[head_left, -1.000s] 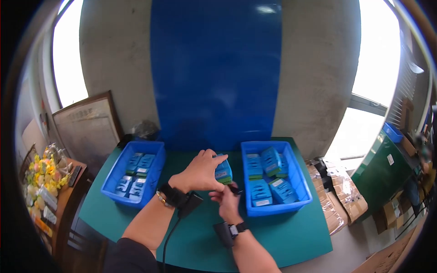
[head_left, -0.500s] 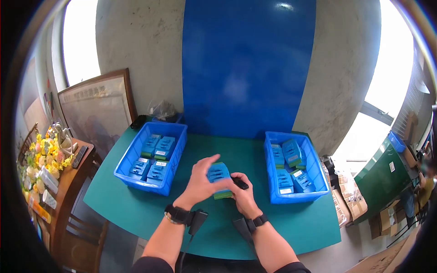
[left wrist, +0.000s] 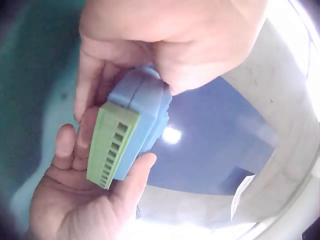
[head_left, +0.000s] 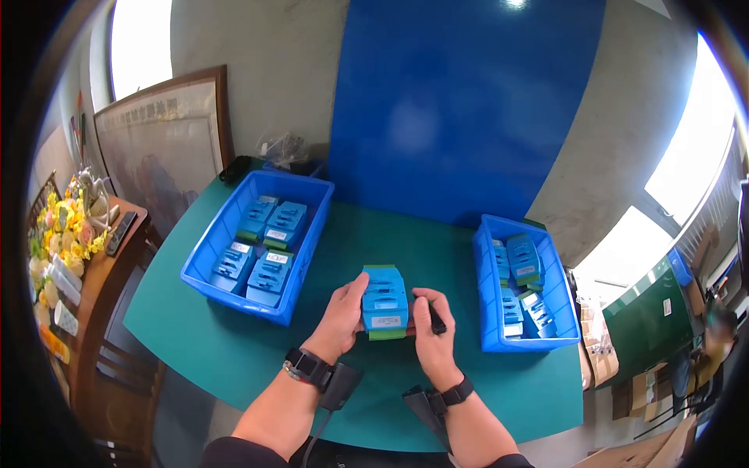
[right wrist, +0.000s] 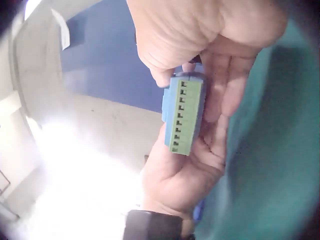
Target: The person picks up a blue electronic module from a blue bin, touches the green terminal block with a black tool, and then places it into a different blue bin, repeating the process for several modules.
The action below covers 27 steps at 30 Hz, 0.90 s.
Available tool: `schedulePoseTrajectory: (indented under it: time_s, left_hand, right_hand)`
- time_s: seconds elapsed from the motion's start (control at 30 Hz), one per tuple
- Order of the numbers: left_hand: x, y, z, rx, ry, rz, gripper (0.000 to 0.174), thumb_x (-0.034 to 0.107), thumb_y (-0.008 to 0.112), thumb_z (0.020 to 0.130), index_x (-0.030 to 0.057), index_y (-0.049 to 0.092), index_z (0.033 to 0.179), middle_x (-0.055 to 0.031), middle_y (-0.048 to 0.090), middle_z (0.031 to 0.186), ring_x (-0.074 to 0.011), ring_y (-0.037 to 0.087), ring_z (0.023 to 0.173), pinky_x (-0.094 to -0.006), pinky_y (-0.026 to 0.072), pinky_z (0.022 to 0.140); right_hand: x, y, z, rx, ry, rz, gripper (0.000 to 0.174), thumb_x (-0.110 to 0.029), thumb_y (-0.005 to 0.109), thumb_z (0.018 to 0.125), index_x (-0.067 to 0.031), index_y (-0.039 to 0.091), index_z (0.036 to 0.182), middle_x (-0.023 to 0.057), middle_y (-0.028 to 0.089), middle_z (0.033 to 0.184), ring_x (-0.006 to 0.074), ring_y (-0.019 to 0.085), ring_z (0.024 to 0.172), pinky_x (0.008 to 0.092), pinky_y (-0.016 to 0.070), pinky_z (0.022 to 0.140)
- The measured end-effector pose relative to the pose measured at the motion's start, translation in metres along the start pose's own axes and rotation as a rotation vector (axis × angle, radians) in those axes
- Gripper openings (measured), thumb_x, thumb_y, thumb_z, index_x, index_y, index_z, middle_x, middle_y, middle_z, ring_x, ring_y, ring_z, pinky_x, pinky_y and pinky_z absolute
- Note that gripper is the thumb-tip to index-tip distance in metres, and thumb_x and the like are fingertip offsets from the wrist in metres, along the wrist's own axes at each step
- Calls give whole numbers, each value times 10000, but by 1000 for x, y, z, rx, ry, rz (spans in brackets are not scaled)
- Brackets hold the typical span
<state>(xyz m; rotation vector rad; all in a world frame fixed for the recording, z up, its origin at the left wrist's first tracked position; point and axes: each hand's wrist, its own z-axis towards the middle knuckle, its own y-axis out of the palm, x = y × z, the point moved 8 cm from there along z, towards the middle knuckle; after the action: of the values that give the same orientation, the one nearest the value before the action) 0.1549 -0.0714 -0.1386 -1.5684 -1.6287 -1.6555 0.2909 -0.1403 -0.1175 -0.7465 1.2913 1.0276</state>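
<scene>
Over the green table (head_left: 374,398), a blue module (head_left: 385,300) with green terminal strips at both ends is between the two hands, its labelled face up. My left hand (head_left: 339,316) grips its left side, thumb on the edge and fingers beneath. A small black object (head_left: 437,320) of unclear kind is held in my right hand (head_left: 435,343), whose fingers reach beneath the module's right side. In the left wrist view a green strip (left wrist: 112,145) shows a row of square openings. The right wrist view shows a similar strip (right wrist: 187,115).
A blue bin (head_left: 242,304) on the left and another blue bin (head_left: 530,345) on the right each hold several similar modules. Behind the table stands a blue panel (head_left: 460,109). A side table with yellow flowers (head_left: 66,226) is at the far left.
The module has turned to lie face up between the hands, and the left hand has shifted from over it to its left side. The head view has tilted and turned.
</scene>
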Motion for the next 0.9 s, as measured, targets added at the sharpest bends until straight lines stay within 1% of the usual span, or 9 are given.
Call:
schedulePoseTrajectory:
  time_s: [0.07,0.17,0.27,0.3,0.43,0.53,0.57,0.67,0.9]
  left_hand:
    - [2,-16,8,108,137,136,418,377,517,948,-23,555,1064,-75,625,945,-136,608,850,-284,492,761]
    - [6,-27,10,189,191,188,405,375,565,922,-24,563,996,-59,607,862,-111,566,773,-262,457,696]
    - [4,-36,15,207,175,159,395,369,575,914,-21,568,976,-49,595,824,-106,550,742,-253,444,649]
    - [2,-38,17,207,168,149,393,368,575,914,-20,570,976,-46,592,817,-107,550,739,-252,444,635]
    - [1,-35,13,194,79,60,405,371,570,915,-18,551,1027,-57,602,871,-132,599,780,-265,491,616]
    - [4,-30,9,159,65,-79,432,369,564,917,-26,519,1088,-79,612,954,-160,638,840,-294,542,663]
    - [4,-30,10,145,62,-100,443,367,562,918,-30,506,1107,-88,613,983,-170,646,863,-305,553,693]
    - [0,-30,12,101,54,-148,467,364,558,921,-41,482,1142,-105,613,1030,-186,652,913,-333,564,754]
    - [1,-19,5,53,-3,-273,425,336,539,936,-20,521,1167,-100,621,1067,-198,648,942,-342,565,774]
  right_hand:
    - [-17,-5,-1,40,-185,-80,336,-287,556,949,-28,531,1161,59,637,877,73,582,697,225,481,577]
    - [-28,-14,0,14,-105,5,320,-283,529,952,1,586,1087,85,658,875,94,604,703,224,482,578]
    - [-26,-23,3,-26,-55,-87,310,-252,511,941,27,644,928,78,650,776,111,602,656,216,476,566]
    - [-31,-23,2,4,-30,-23,286,-190,534,899,27,658,759,69,637,701,113,580,594,217,468,531]
    - [-36,-22,-10,10,-99,-37,270,-136,551,845,29,625,644,64,614,639,101,530,513,217,427,473]
    - [-63,-6,-22,-44,-445,-324,249,-106,508,812,33,611,633,90,587,593,135,538,463,243,418,442]
    - [-62,-7,-24,-25,-457,-330,195,-92,574,803,-4,623,637,83,608,581,168,575,482,266,440,474]
    - [-66,-4,-26,-20,-581,-393,242,-124,541,821,34,617,655,103,604,606,151,572,485,247,440,463]
    - [-68,-10,-28,67,-571,-370,249,-134,522,847,39,615,693,110,608,624,157,579,500,252,449,470]
